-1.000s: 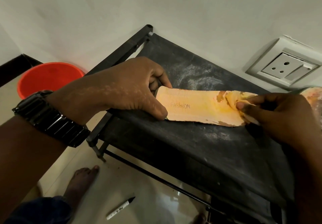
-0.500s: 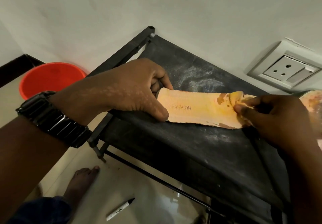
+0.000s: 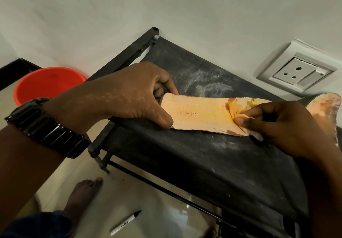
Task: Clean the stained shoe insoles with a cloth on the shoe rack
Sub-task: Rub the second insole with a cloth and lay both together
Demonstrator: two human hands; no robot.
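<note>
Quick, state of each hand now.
Left hand: shut on the insole, pinning its end.
Right hand: shut on the cloth.

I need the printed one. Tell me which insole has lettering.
The insole pinned by the left hand, printed "FASHION". The other insole, at the right edge, shows only stains.

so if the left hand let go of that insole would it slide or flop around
Probably slide: the insole looks thin and light, lying flat on the dusty shoe rack while the right hand rubs the cloth across it. Likely bendy rather than stiff. The left hand pins its end.
</note>
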